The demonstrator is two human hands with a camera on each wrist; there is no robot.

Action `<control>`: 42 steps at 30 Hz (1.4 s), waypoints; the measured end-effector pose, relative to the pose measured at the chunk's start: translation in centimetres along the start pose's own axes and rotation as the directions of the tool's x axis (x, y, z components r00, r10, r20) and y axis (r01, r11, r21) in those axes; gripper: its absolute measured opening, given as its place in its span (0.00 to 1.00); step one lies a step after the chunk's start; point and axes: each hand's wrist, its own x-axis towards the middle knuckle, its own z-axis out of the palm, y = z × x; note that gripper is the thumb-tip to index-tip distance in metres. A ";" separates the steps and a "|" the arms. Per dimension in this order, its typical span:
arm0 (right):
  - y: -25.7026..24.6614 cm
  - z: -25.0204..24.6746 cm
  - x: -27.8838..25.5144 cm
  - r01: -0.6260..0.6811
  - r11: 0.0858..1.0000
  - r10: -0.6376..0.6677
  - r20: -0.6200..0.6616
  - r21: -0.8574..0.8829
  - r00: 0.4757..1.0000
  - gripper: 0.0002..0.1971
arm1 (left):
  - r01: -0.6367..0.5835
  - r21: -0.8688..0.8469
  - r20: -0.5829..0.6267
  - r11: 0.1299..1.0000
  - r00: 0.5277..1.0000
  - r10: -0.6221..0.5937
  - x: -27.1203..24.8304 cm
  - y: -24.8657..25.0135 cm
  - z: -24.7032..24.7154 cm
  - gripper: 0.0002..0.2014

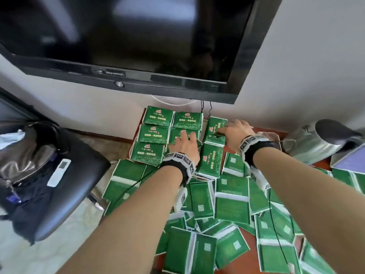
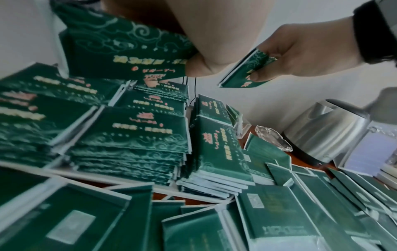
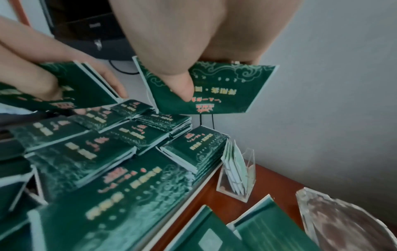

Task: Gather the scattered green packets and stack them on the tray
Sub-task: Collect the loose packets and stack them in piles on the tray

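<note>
- Left hand (image 1: 185, 144) pinching a small packet bundle (image 3: 71, 88) above the stacks (image 1: 158, 133).
- Right hand (image 1: 235, 129) pinching one packet (image 3: 214, 91), thumb on its face, over the right-hand stack.
- Loose packets (image 1: 231, 198) strewn face-down on the bench (image 3: 217, 203), nearer the body.
- Kettle (image 1: 316, 143) far right.

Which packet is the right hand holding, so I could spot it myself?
Start at the black television on the wall and drop to the neat green stacks under it. The right hand hovers over the rightmost stack, pinching one packet. Unlike its neighbours lying flat, this one is lifted clear of the pile.
</note>
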 end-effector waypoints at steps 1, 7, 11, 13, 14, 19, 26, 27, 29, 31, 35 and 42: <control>0.7 0.3 0.8 0.050 0.999 -0.050 -0.003 -0.021 0.999 0.36 | 0.047 -0.027 -0.009 0.999 0.999 -0.048 0.2 0.8 0.6 0.33; 3.3 0.9 4.7 0.333 0.922 -0.347 -0.039 -0.200 0.937 0.39 | 0.286 -0.149 -0.027 0.947 0.956 -0.293 1.3 4.9 3.5 0.40; 3.8 2.0 7.4 0.464 0.854 -0.486 -0.045 -0.236 0.873 0.42 | 0.348 -0.148 -0.004 0.926 0.936 -0.353 2.2 6.5 4.8 0.43; 4.1 2.9 8.5 0.491 0.838 -0.507 -0.009 -0.237 0.862 0.44 | 0.363 -0.142 0.003 0.921 0.930 -0.367 2.7 7.2 5.6 0.44; 4.3 3.5 8.8 0.503 0.831 -0.516 0.010 -0.236 0.857 0.45 | 0.369 -0.138 0.000 0.919 0.928 -0.373 2.9 7.6 6.1 0.45; 5.8 6.3 9.1 0.538 0.823 -0.543 0.029 -0.183 0.839 0.45 | 0.388 -0.131 -0.038 0.912 0.917 -0.396 3.3 9.3 8.0 0.47; 6.1 7.3 8.9 0.555 0.825 -0.560 -0.018 -0.103 0.828 0.41 | 0.402 -0.103 -0.080 0.910 0.908 -0.411 3.8 10.3 8.7 0.50; 6.0 7.3 8.8 0.560 0.822 -0.565 -0.024 -0.104 0.825 0.42 | 0.407 -0.102 -0.078 0.908 0.906 -0.416 3.9 10.3 8.8 0.49; 6.0 7.3 8.7 0.559 0.821 -0.565 -0.028 -0.119 0.824 0.42 | 0.411 -0.105 -0.086 0.906 0.904 -0.420 4.0 10.4 8.9 0.49; 6.1 7.3 8.5 0.553 0.823 -0.561 -0.031 -0.130 0.828 0.43 | 0.410 -0.115 -0.100 0.905 0.901 -0.421 4.0 10.7 9.0 0.49; 6.3 6.3 7.3 0.521 0.844 -0.530 -0.049 -0.127 0.846 0.44 | 0.409 -0.140 -0.132 0.902 0.895 -0.426 3.3 11.0 8.3 0.50; 6.7 4.7 -0.3 0.149 0.956 -0.144 -0.036 0.254 0.989 0.20 | 0.095 -0.113 -0.214 0.989 0.970 -0.118 -1.5 9.2 5.9 0.25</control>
